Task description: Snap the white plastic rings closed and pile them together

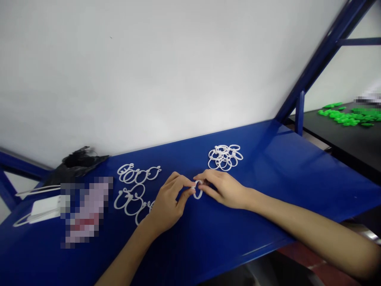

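As it is held, white ring (197, 197): long axis up-down in view.
Left hand (168, 203): pinched on its left side.
Right hand (228, 190): pinched on its right, equally near.

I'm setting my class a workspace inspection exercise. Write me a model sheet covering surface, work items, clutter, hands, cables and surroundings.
Surface: blue table, with rings and other items on it.
Work items: one white ring in hand; loose group of white rings at left, some with visible gaps; overlapping ring pile beyond the right hand.
Clutter: black plastic bag, flat white object and a pixelated pinkish item, all at left.
Hands: left hand and right hand both pinch the ring with their fingers.
Cables: slender white strands at far left; cannot tell whether they are cables.
Surroundings: pale wall behind; green pieces on a dark table at right.
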Demonstrator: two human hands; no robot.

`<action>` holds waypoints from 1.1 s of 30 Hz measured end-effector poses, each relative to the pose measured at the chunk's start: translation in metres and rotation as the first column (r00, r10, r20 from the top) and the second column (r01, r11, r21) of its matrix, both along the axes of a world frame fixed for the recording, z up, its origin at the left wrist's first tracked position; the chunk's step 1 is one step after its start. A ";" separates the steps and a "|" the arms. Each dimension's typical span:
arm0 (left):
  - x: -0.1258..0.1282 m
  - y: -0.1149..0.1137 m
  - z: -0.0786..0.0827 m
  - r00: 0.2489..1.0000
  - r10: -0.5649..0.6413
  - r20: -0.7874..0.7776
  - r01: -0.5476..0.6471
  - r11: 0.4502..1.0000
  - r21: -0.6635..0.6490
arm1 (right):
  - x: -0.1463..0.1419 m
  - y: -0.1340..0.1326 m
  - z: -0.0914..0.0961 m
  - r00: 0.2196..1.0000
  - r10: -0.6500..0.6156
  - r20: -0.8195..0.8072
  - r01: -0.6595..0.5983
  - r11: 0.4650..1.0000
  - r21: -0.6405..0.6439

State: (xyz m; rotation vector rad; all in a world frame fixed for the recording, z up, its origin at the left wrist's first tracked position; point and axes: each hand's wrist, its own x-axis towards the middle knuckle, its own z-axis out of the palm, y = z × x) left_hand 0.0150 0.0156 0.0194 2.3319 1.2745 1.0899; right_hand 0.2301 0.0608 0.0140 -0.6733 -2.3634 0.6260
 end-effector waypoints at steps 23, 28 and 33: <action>0.003 0.000 0.000 0.985 0.155 0.078 -0.140 0.976 -0.167 | -0.001 -0.006 0.001 0.983 0.003 -0.181 0.025 0.988 0.152; 0.000 0.001 -0.009 0.962 0.194 0.194 -0.157 0.969 -0.192 | -0.001 -0.005 0.001 0.992 0.054 -0.110 -0.042 0.993 0.109; -0.001 0.002 -0.009 0.995 0.009 0.096 -0.003 0.998 -0.056 | 0.001 -0.003 0.007 0.993 0.118 0.022 -0.119 0.993 0.022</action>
